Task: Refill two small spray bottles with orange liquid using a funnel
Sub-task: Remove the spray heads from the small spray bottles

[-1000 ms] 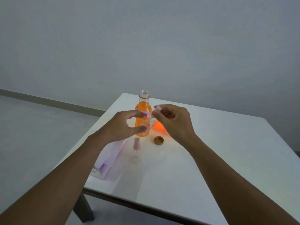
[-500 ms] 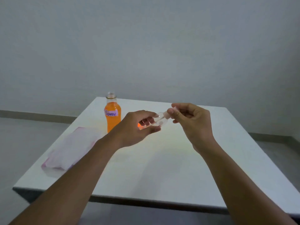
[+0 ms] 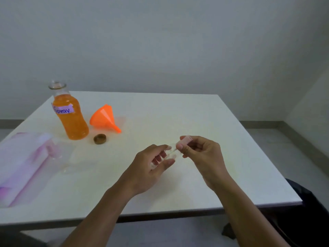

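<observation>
Pinching spray bottle (image 3: 172, 154) in left hand (image 3: 151, 168), right hand (image 3: 199, 154) gripping pink cap (image 3: 184, 140); best twisting gently, upright, above counter (image 3: 160, 118), funnel (image 3: 105, 117) near.

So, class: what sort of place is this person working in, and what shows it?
Probably a bare indoor room used as a makeshift workspace: a plain white table, an unadorned grey wall, and a skirting board along the floor.

Plastic bag (image 3: 21, 168) cut off left, perhaps

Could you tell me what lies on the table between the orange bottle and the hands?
In the head view, a small brown cap lies between the bottle and the hands.
</observation>
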